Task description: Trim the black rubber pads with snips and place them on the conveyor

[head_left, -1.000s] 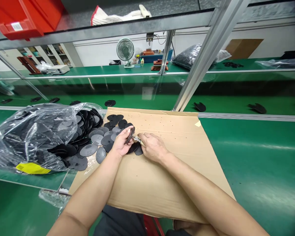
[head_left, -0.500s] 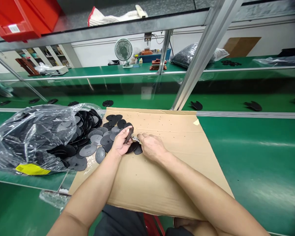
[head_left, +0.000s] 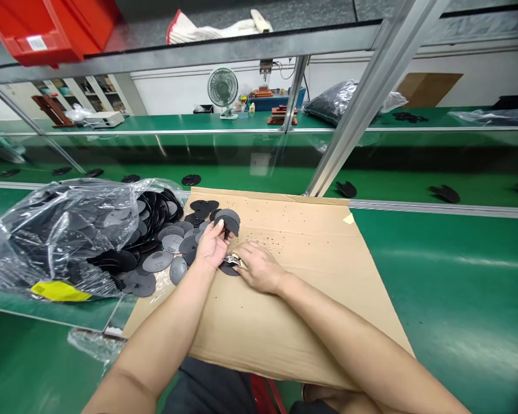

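My left hand [head_left: 210,247] pinches a few black oval plastic discs [head_left: 228,219], fanned over one another, with the thumb on top. Close beside it, my right hand [head_left: 262,268] is closed around small metal nippers [head_left: 232,260], whose jaws point left toward the left palm. Beneath the nippers lies another dark disc [head_left: 229,271], partly covered. Loose black and grey oval discs [head_left: 157,261] spread to the left of my hands. Under everything is a sheet of cardboard [head_left: 311,299], with tiny dark bits scattered beyond my right hand.
A clear plastic bag [head_left: 60,230] spills more discs at the left, a yellow label [head_left: 60,291] on it. Dark pieces lie along the green strip [head_left: 259,183] behind the cardboard. A slanted metal post [head_left: 354,115] rises at the back; a red bin [head_left: 56,34] sits on the shelf above.
My left hand has turned the discs so their flat faces show and fan out. The nippers and right hand have dropped slightly nearer me. More dark bits lie on the cardboard.
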